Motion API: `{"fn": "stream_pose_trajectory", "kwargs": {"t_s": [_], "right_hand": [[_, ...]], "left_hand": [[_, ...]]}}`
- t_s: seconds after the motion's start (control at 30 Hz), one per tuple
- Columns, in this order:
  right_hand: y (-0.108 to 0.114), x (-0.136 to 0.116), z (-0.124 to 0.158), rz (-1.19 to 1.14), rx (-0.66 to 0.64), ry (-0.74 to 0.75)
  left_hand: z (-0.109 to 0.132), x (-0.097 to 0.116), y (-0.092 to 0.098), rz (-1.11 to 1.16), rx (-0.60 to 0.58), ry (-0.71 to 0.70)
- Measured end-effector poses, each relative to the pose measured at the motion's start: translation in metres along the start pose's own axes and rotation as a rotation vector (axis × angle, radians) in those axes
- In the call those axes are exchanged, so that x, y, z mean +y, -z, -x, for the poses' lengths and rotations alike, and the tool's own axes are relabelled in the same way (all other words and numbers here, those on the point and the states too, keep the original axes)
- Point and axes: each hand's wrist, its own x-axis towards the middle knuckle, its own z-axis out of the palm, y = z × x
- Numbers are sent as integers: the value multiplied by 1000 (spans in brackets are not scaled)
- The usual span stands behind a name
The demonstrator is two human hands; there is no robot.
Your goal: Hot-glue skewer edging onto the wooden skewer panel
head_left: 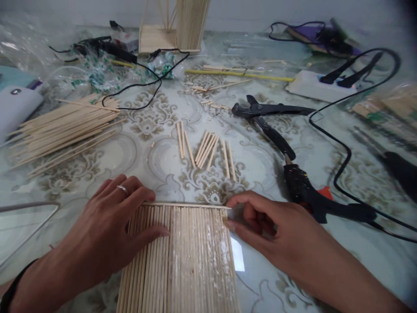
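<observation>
A flat panel of glued bamboo sticks lies at the near edge of the table, with one cross stick along its far end. My left hand rests flat on the panel's left part, fingers stretched out, a ring on one finger. My right hand is at the panel's far right corner, its fingers pinched on the end of the cross stick. Several short cut sticks lie just beyond the panel.
A black glue gun lies right of my right hand, its cord looping back. Black cutters lie beyond it. A pile of long sticks is at the left. A stick structure, power strip and plastic bags are at the back.
</observation>
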Motion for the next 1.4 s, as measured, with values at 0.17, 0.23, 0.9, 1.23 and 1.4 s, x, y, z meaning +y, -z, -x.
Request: {"fn": "stream_pose_trajectory", "kwargs": {"t_s": [0.17, 0.23, 0.9, 1.23, 1.4], "right_hand": [[-2, 1, 1, 1, 7, -7], [-3, 2, 0, 10, -5, -10], [2, -6, 1, -52, -9, -41], [3, -6, 2, -42, -6, -30], [3, -5, 1, -46, -5, -25]], "left_hand": [[-1, 0, 0, 9, -14, -25], [-1, 0, 0, 8, -21, -28], [3, -10, -2, -145, -17, -46], [2, -1, 6, -264, -76, 64], [2, 0, 6, -296, -103, 100]]}}
